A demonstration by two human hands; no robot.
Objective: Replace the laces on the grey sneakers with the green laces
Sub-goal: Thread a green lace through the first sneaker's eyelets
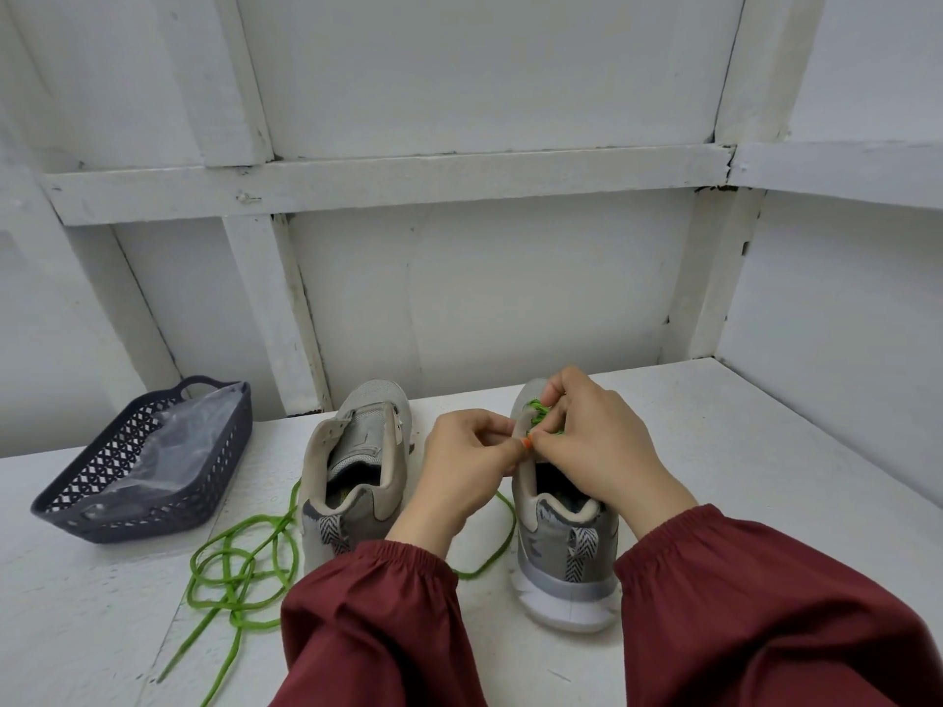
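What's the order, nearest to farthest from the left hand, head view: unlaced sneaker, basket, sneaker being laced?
1. Sneaker being laced: on the right; the left hand pinches its eyelet edge.
2. Unlaced sneaker: just left of that hand.
3. Basket: far left of the table.

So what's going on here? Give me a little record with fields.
right sneaker: green lace at its eyelets, heel nearest camera
left sneaker: no lace in it
left hand: pinches the right sneaker's eyelet edge
right hand: fingers pinch the green lace
loose lace: green, looped on the table beside the left sneaker
basket: dark, far left, holds a clear plastic bag
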